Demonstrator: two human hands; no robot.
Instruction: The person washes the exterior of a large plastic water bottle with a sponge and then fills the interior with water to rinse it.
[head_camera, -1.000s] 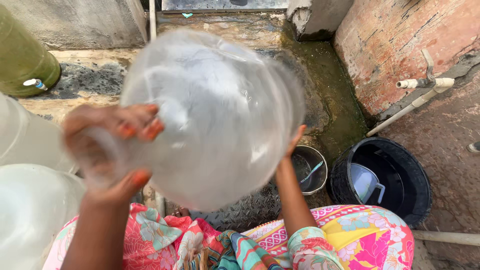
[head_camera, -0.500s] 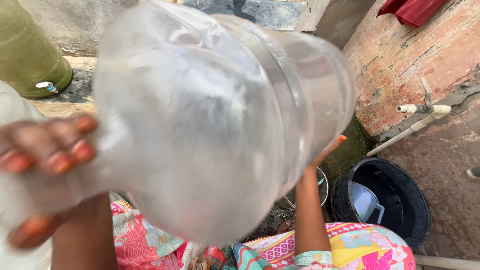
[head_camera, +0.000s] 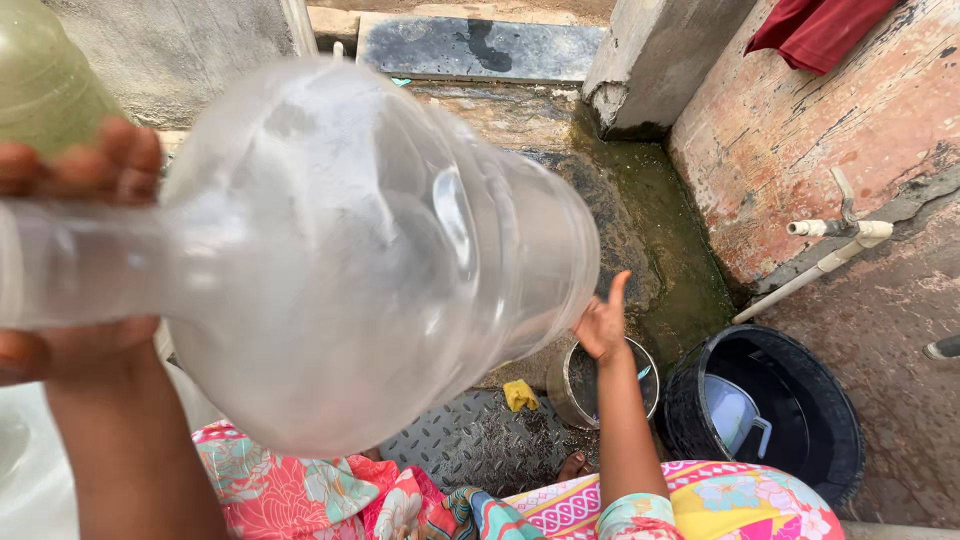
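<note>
A large clear plastic water jug (head_camera: 370, 250) fills the middle of the view, lying on its side and raised close to the camera. My left hand (head_camera: 70, 260) grips its narrow neck at the left edge, nails painted orange. My right hand (head_camera: 603, 325) is pressed against the jug's base on the right, fingers spread, thumb up. Below the right hand stands a small metal pot (head_camera: 603, 385) on a metal tread plate (head_camera: 470, 445). A yellow scrub piece (head_camera: 519, 395) lies beside the pot.
A black bucket (head_camera: 770, 420) holding a pale blue mug (head_camera: 735, 415) stands at lower right. A white pipe with a tap (head_camera: 835, 235) runs along the brick wall. A green jug (head_camera: 45, 85) is at upper left. Wet, mossy concrete lies behind.
The jug has swung so its neck points further left and its base right. The view has tilted, showing more of the wall and the red cloth above.
</note>
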